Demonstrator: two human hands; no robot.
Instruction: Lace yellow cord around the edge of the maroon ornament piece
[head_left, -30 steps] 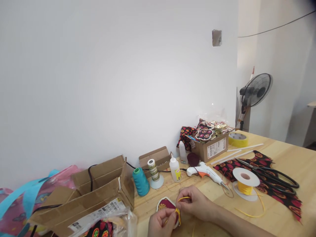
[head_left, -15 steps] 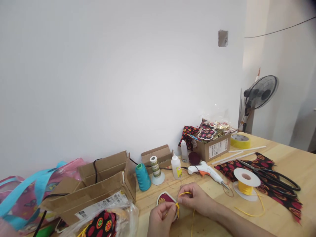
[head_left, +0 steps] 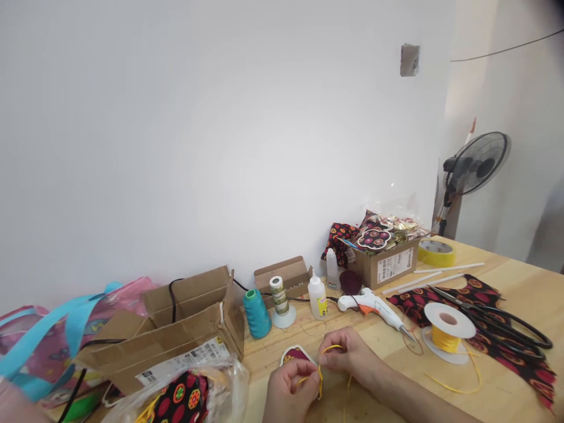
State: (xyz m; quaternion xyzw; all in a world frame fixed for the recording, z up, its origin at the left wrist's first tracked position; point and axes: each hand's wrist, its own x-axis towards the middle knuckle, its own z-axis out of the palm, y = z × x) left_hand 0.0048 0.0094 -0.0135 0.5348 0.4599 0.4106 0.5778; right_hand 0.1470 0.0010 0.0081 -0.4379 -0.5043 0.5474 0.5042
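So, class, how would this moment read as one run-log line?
left hand: pinches yellow cord beside maroon patch | right hand: pinches same cord | nearby: glue gun, cord spool | surface: wooden table

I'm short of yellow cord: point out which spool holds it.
The wide white-flanged spool at right, beside the scissors. The teal cone and the small green-banded spool stand upright further left.

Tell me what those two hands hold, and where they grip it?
Both pinch a thin yellow cord: the left hand at its lower stretch, the right hand at its upper loop. Whether either touches the maroon patch cannot be told.
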